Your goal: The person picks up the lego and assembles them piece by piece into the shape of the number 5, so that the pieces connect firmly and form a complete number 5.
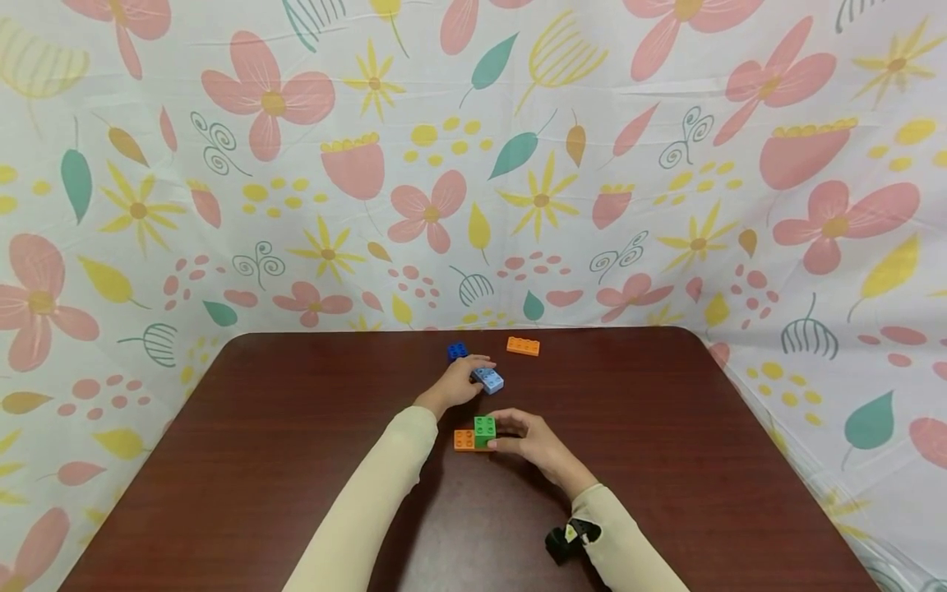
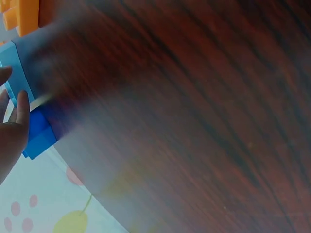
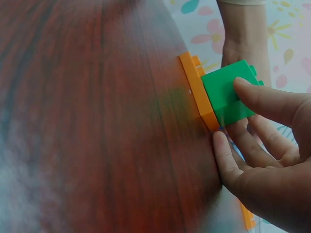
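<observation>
Green brick is being steadied on the orange plate near the middle of the surface, pinched by the right hand. Light blue brick is being gripped by the left hand, fingers curled; lifting and aligned stud-seating are judged next.

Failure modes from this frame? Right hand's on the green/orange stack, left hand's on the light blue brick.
1. The green brick covers only one end of the flat orange brick; pressing there might tip or slide the orange brick on the table.
2. The right hand wraps the green brick, possibly blocking where another brick would seat.
3. The left hand at the light blue brick could nudge the dark blue brick close behind it.
</observation>
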`<action>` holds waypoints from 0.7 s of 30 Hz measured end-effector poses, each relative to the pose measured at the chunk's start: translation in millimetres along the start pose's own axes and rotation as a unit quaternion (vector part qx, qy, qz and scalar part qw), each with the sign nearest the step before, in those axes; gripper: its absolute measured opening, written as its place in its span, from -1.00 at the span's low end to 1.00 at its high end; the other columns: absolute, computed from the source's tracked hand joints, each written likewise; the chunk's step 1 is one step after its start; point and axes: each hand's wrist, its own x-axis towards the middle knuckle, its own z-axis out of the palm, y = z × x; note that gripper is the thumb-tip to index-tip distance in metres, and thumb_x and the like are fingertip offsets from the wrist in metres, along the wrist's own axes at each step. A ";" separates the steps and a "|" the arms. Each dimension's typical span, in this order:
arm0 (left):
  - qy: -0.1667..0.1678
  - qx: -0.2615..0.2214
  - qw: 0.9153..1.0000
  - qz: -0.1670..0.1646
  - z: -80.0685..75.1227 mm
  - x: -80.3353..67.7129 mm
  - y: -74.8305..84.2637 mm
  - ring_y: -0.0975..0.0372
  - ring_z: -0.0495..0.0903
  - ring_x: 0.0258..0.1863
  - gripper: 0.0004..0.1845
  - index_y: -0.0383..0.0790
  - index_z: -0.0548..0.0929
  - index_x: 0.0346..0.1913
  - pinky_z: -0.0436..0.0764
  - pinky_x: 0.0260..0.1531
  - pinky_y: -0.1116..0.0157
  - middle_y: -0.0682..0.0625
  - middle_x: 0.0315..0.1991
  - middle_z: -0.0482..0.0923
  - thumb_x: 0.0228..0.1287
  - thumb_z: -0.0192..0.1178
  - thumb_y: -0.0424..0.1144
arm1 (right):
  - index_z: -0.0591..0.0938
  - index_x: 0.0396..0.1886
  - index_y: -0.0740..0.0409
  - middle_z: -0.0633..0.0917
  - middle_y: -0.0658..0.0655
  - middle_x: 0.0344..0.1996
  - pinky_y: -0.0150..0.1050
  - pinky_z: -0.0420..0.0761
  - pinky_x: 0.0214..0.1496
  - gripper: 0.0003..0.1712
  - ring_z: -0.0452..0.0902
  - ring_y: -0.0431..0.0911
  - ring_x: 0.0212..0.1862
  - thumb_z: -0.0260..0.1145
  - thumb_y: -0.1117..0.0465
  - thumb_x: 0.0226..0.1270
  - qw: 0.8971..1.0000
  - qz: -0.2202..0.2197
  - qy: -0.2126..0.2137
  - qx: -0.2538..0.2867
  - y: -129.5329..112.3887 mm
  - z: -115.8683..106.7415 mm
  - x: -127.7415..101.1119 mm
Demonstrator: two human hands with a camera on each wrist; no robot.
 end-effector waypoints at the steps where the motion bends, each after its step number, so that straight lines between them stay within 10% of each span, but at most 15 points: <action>1: 0.001 0.002 1.000 -0.001 -0.3 -0.9 0.3 -0.01 0.18 0.40 -0.50 -0.22 0.47 0.31 0.33 0.27 0.06 -0.10 0.38 0.28 0.31 0.13 -0.50 | 0.48 0.19 0.34 0.56 0.32 0.07 -0.16 0.60 -0.01 -0.50 0.46 0.15 0.12 0.33 0.36 0.27 1.000 0.000 0.001 0.000 3.3 -0.7 1.5; 8: 0.006 0.017 1.000 0.001 -1.5 -5.0 1.2 -0.04 0.17 0.39 -0.56 -0.20 0.53 0.26 0.10 0.37 -0.02 -0.12 0.31 0.34 0.33 0.11 -0.47 | 0.49 0.20 0.29 0.57 0.26 0.07 -0.17 0.60 -0.01 -0.48 0.47 0.09 0.11 0.37 0.29 0.25 1.000 -0.001 0.003 0.004 10.0 -2.2 4.0; 21: 0.031 0.007 0.999 -0.013 1.0 -10.3 -0.8 0.05 0.40 0.07 -0.64 -0.10 0.62 0.13 0.49 0.04 0.10 -0.09 0.07 0.45 0.31 0.19 -0.44 | 0.51 0.17 0.29 0.58 0.25 0.07 -0.19 0.59 0.00 -0.49 0.48 0.09 0.12 0.38 0.31 0.23 1.000 -0.009 0.008 -0.001 10.4 -1.4 4.2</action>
